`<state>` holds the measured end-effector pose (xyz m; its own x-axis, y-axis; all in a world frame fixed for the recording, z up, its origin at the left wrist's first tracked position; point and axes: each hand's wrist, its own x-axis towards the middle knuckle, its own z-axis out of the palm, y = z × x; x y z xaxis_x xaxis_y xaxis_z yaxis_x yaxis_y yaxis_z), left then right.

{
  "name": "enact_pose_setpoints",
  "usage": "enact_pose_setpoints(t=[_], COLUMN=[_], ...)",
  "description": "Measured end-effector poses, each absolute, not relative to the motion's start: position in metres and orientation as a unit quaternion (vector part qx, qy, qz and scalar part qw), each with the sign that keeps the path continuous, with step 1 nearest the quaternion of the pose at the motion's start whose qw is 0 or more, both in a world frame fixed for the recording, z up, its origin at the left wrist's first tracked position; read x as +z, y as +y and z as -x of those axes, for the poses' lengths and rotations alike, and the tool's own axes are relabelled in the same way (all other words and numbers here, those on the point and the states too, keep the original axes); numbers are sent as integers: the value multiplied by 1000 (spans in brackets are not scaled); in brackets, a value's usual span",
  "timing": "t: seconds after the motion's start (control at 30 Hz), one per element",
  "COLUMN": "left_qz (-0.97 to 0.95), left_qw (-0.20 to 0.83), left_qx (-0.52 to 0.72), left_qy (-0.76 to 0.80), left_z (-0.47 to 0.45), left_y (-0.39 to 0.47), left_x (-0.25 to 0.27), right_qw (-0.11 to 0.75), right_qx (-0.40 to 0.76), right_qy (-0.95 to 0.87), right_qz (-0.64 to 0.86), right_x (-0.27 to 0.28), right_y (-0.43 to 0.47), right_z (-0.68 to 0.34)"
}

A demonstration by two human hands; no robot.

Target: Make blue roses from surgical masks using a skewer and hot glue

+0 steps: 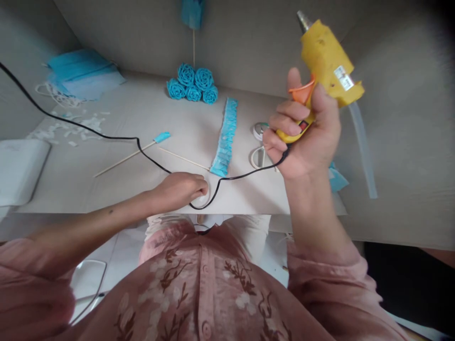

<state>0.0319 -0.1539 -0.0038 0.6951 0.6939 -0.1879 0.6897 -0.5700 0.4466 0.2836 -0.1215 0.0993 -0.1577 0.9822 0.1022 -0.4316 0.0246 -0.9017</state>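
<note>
My right hand is raised on the right, wrapped round the handle of a yellow hot glue gun. Its metal nozzle points up and left, and a clear glue stick hangs from its back. My left hand is closed low over the table's front edge, beside the gun's black cable; a whitish thing shows at its fingertips, too unclear to name. A ruffled blue strip lies ahead of it, its near end at a thin wooden stick.
Another stick with a blue tip lies left of centre. Several blue rolled flowers are stacked at the back. Blue face masks and white scraps lie back left. Scissors and a tape roll are near my right hand.
</note>
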Motion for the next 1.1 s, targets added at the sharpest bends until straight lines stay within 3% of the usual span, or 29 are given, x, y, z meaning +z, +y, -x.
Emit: enact_pose_setpoints(t=[0.1, 0.3, 0.47, 0.53, 0.6, 0.73, 0.93, 1.1], left_qz=[-871, -697, -555, -519, -504, -588, -617, -578], left_qw=[273, 224, 223, 190, 92, -87, -43, -69], left_qx=[57, 408, 458, 446, 397, 186, -17, -16], left_qy=[404, 546, 658, 704, 762, 782, 786, 813], left_z=[-26, 54, 136, 158, 176, 204, 209, 226], left_y=[-145, -120, -131, -131, -122, -87, -43, -33], left_x=[3, 45, 50, 49, 49, 51, 55, 52], right_qw=[564, 565, 589, 597, 596, 560, 474, 475], right_qx=[631, 633, 637, 637, 645, 691, 767, 776], right_qy=[-441, -438, -391, -375, -356, -315, -313, -301], right_qz=[300, 298, 306, 312, 319, 330, 299, 285], right_x=[96, 87, 78, 75, 71, 56, 24, 9], right_y=[-125, -137, -135, -131, -123, -100, -73, -71], right_z=[-286, -290, -298, -297, -293, -272, -249, -249])
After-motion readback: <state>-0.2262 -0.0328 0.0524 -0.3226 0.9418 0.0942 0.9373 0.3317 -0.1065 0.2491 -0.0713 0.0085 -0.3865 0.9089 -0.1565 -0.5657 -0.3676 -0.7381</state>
